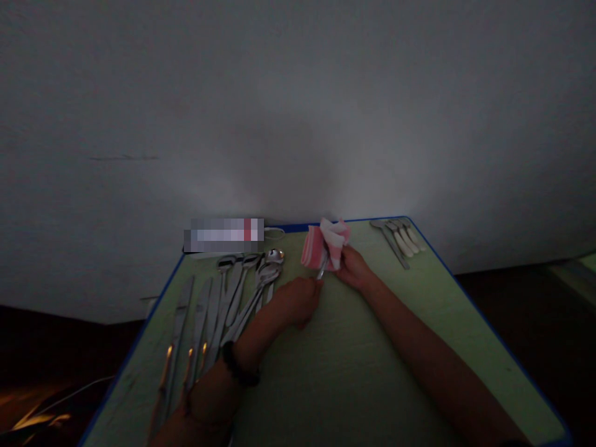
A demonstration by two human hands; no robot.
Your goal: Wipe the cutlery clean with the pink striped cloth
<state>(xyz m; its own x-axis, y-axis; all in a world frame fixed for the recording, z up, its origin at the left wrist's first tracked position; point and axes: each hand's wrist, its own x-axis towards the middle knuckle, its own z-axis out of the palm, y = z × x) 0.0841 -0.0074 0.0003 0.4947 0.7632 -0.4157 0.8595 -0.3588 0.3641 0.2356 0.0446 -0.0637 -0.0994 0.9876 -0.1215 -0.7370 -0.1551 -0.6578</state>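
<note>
My left hand [298, 301] is closed around the handle of a metal utensil [322, 269] near the middle of the green table [354, 372]. Its upper end goes into a pink and white cloth [326, 243], which my right hand [354, 268] grips bunched around it. I cannot tell which kind of utensil it is, since the cloth hides its head. A dark band sits on my left wrist.
Several knives, spoons and other steel cutlery [223, 304] lie in a row on the table's left part. A small group of white-handled cutlery [401, 237] lies at the far right corner. A pale wall [298, 112] stands right behind the table; the floor around is dark.
</note>
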